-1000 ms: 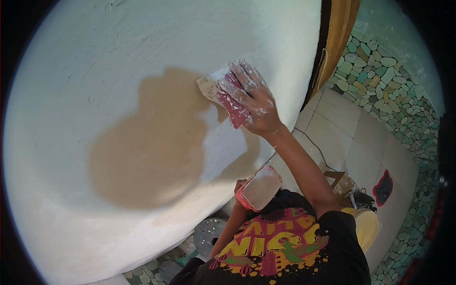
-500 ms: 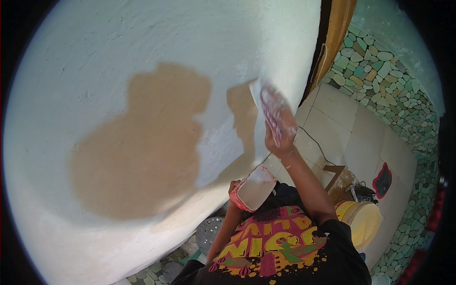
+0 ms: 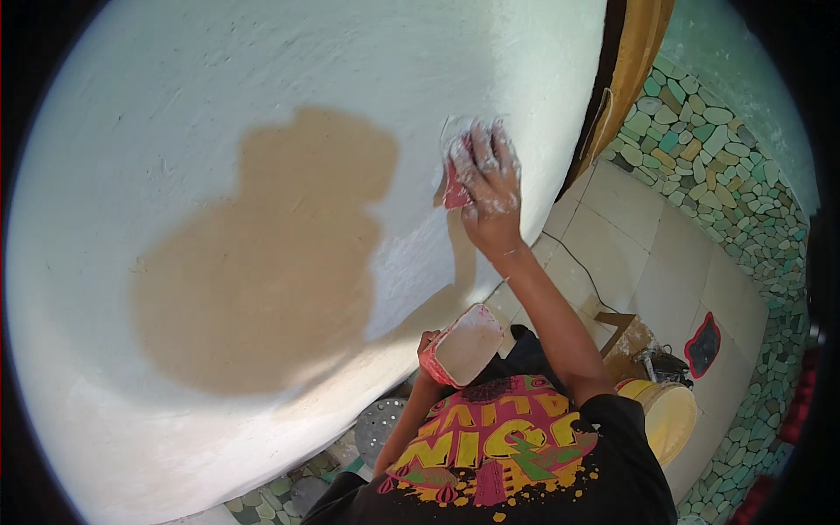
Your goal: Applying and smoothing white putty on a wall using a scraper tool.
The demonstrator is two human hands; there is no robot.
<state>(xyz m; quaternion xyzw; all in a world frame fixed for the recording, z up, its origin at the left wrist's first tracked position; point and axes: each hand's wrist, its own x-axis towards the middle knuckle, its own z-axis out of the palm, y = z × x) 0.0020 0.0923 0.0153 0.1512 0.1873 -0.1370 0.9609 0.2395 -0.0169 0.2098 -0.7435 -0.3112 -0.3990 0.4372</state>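
A white curved wall (image 3: 114, 131) fills the left and middle of the view, with broad shadows across it. My right hand (image 3: 488, 179), streaked with white paste, is closed on a flexible red scraper (image 3: 455, 187) smeared with white, held against the wall near its right side. Part of the scraper is hidden under my fingers. Lower down, my left hand (image 3: 426, 341) grips a red rectangular container (image 3: 470, 343) with pale paste inside, held in front of my chest.
Beige tiles (image 3: 612, 219) and a green pebble border (image 3: 709, 140) are at right, beside a wooden frame (image 3: 634, 48). A cord, a yellow bucket (image 3: 669, 420), a dark tool (image 3: 665, 363), a red-rimmed black object (image 3: 703, 348) and a perforated grey disc (image 3: 379, 429) lie below.
My right hand swung down and right with the scraper half a second ago and is now higher on the wall again, fingers upward. My left hand with the container shifted slightly left.
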